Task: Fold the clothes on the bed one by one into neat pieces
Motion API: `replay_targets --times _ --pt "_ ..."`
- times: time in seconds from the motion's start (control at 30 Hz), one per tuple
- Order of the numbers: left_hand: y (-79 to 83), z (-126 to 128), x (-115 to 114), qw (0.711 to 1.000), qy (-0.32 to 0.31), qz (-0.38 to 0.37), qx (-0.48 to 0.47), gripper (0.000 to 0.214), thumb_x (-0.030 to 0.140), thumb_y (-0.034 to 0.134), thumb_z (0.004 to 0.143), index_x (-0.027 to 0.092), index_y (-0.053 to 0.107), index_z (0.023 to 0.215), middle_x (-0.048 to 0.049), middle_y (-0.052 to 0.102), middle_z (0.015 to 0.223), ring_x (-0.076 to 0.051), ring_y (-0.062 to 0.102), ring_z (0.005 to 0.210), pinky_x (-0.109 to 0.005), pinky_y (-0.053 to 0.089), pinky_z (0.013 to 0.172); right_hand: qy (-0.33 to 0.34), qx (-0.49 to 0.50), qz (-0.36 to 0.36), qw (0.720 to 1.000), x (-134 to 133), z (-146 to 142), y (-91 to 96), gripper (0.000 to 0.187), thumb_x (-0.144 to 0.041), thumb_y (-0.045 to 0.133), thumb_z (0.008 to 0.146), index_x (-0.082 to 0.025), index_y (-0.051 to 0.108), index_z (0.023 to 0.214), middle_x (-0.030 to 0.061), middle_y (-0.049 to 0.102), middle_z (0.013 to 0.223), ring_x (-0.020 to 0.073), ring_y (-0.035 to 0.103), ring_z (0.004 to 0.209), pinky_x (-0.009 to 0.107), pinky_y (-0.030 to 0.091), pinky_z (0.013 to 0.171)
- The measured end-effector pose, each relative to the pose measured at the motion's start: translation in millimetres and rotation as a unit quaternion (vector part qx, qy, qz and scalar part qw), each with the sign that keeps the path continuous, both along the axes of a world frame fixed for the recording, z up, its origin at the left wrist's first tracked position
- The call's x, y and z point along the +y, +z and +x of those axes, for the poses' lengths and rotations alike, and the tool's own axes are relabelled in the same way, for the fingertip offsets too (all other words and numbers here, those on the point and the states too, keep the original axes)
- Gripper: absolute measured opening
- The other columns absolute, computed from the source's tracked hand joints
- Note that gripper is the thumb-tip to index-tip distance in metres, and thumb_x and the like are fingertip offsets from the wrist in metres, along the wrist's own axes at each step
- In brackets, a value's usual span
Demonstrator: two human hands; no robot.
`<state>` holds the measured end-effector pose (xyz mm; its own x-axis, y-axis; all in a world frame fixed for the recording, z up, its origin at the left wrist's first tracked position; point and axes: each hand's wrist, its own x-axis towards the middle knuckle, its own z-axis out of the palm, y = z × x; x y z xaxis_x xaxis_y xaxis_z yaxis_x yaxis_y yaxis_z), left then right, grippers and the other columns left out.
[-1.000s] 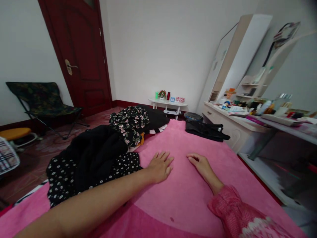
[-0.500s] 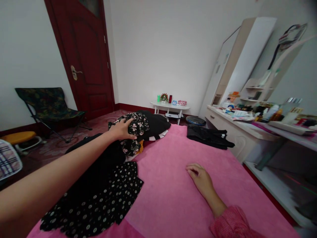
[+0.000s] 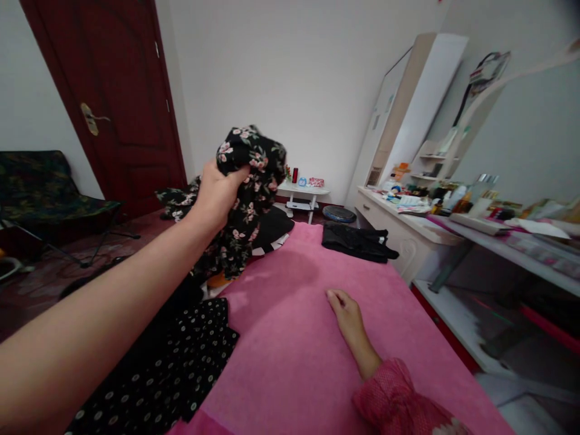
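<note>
My left hand (image 3: 216, 194) is raised above the bed and grips a black garment with small pink flowers (image 3: 247, 199), which hangs bunched from my fist. My right hand (image 3: 348, 313) rests on the pink blanket (image 3: 299, 338), fingers loosely curled, with nothing in it; its sleeve is pink knit. Under my left arm lies a black garment with white dots (image 3: 181, 368). More dark clothes (image 3: 270, 228) lie beyond the lifted garment.
A folded black garment (image 3: 357, 240) lies at the bed's far right corner. A white dresser (image 3: 408, 229) crowded with bottles runs along the right. A small white table (image 3: 303, 196) stands by the far wall. A dark red door (image 3: 104, 103) and a folding chair (image 3: 40, 193) are at left.
My left hand went from lying flat on the blanket to the clothes pile, took hold of the flowered garment and lifted it. The right hand stayed put.
</note>
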<state>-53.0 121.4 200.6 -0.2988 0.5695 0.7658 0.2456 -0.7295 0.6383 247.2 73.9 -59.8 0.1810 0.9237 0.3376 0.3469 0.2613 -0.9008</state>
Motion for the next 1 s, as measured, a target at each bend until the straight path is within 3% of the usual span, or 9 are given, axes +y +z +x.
replay_targets --times 0.07,0.13,0.2,0.3,0.43,0.63,0.87,0.93,1.0 --pt "-7.4 36 -4 0.99 -0.131 -0.036 -0.037 0.037 0.043 0.061 0.078 0.015 0.063 0.102 -0.0015 0.069 0.087 -0.019 0.065 0.084 -0.033 0.053 0.078 -0.027 0.077 -0.017 0.997 -3 1 2.7 0.052 -0.062 0.054 0.078 -0.015 0.068 0.096 0.0091 0.07 0.091 0.023 0.063 0.083 0.034 0.047 0.076" --pt "-38.3 62 -3 0.975 -0.185 -0.108 -0.055 0.041 0.047 0.061 0.079 0.018 0.062 0.106 -0.0036 0.07 0.095 -0.022 0.066 0.09 -0.036 0.053 0.082 -0.046 0.179 -0.035 0.982 -6 5 7.0 0.062 -0.069 0.048 0.078 -0.016 0.064 0.105 0.0106 0.069 0.1 0.0226 0.064 0.084 0.032 0.048 0.07" --pt "-86.4 78 3 0.967 -0.15 -0.201 -0.044 0.042 0.046 0.062 0.079 0.019 0.062 0.111 -0.007 0.069 0.106 -0.024 0.064 0.1 -0.037 0.05 0.09 -0.057 0.281 -0.047 0.957 -9 9 12.0 0.068 -0.074 0.041 0.078 -0.017 0.061 0.108 0.012 0.067 0.107 0.0224 0.065 0.086 0.032 0.049 0.066" --pt "-165.9 86 12 0.936 -0.079 -0.316 0.137 0.042 0.035 0.064 0.078 0.016 0.06 0.116 -0.0114 0.066 0.116 -0.027 0.06 0.11 -0.04 0.044 0.098 -0.066 0.36 -0.048 0.929 -11 14 16.1 0.07 -0.076 0.037 0.078 -0.016 0.059 0.107 0.0131 0.064 0.11 0.0222 0.064 0.088 0.033 0.051 0.069" --pt "-233.7 89 8 0.91 -0.001 -0.314 0.271 0.051 0.032 0.062 0.081 0.009 0.053 0.125 -0.018 0.057 0.127 -0.032 0.049 0.121 -0.045 0.035 0.105 -0.071 0.286 -0.043 0.955 -6 11 7.6 0.062 -0.069 0.045 0.079 -0.017 0.057 0.11 0.0127 0.062 0.112 0.0226 0.063 0.092 0.034 0.051 0.072" --pt "-246.3 98 2 0.905 0.036 -0.268 0.328 0.048 0.03 0.059 0.084 0.014 0.05 0.129 -0.0135 0.06 0.121 -0.027 0.053 0.113 -0.039 0.04 0.099 0.002 0.048 -0.097 0.994 24 -1 12.6 0.073 -0.054 0.074 0.058 -0.016 0.053 0.116 0.013 0.061 0.113 0.0272 0.058 0.105 0.042 0.047 0.089" --pt "-233.4 98 0 0.944 -0.027 -0.227 0.24 0.011 0.016 0.063 0.077 0.021 0.064 0.087 -0.002 0.065 0.088 -0.019 0.061 0.087 -0.031 0.047 0.081 0.046 -0.174 -0.07 0.981 30 -30 51.7 0.1 -0.042 0.075 0.061 -0.022 0.025 0.146 0.0133 0.05 0.133 0.0278 0.053 0.117 0.042 0.041 0.097" --pt "-228.3 100 -3 0.944 -0.08 -0.232 0.223 0.01 0.016 0.064 0.075 0.021 0.066 0.083 -0.0005 0.066 0.082 -0.017 0.061 0.08 -0.029 0.048 0.078 0.061 -0.203 -0.067 0.975 28 -36 52.0 0.098 -0.037 0.076 0.06 -0.023 0.029 0.145 0.0123 0.055 0.13 0.0292 0.055 0.113 0.043 0.041 0.095" --pt "-222.2 100 -5 0.938 -0.141 -0.234 0.213 0.007 0.017 0.063 0.075 0.02 0.067 0.08 -0.0001 0.067 0.078 -0.017 0.062 0.076 -0.029 0.048 0.075 0.062 -0.217 -0.068 0.972 27 -37 52.2 0.073 -0.033 0.072 0.063 -0.023 0.05 0.132 0.0098 0.065 0.115 0.0302 0.059 0.104 0.043 0.043 0.091"
